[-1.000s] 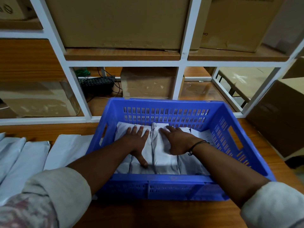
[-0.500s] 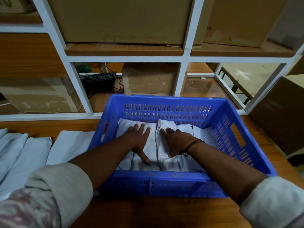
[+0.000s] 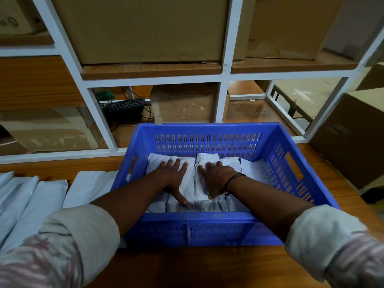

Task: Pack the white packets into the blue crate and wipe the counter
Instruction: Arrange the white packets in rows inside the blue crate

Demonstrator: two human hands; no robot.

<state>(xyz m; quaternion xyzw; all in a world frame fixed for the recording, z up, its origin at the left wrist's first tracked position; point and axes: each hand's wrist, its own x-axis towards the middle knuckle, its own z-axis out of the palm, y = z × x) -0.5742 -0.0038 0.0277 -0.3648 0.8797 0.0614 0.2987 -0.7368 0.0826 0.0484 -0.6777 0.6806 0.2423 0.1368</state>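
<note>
Two hands: the left hand [image 3: 173,175] and the right hand [image 3: 216,177] both reach over the near wall of the blue crate [image 3: 187,227] and lie palm down inside it.
Left grip: fingers straight and spread apart, pressing flat on a white packet; the thumb points back toward the near wall. Nothing is clasped.
Right grip: fingers straight and close together, flat on the next packet to the right; the thumb lies along that packet's left edge. Nothing is clasped.
Gap between hands: small; they sit side by side without touching.
Packed packets [image 3: 207,160]: several lie side by side on the crate floor, long sides running from the near wall to the far wall.
Loose packets [image 3: 89,188]: more white packets lie in a row on the worktop [image 3: 187,267], left of the crate; the closest one is just beside the crate's left wall.
Crate: sits upright on the wooden worktop, its far wall close to the white shelf frame [image 3: 225,59].
Wrist: a dark band [image 3: 232,179] circles the right wrist.
Sleeves [image 3: 83,235]: pale cuffs are rolled up on both forearms.
Shelves: large cardboard boxes [image 3: 145,28] fill the upper bays; a smaller box stands in a lower bay.
Lower left bay: a black device [image 3: 122,109] with cables sits there.
Right edge: another brown box [image 3: 353,132] stands beside the worktop.
</note>
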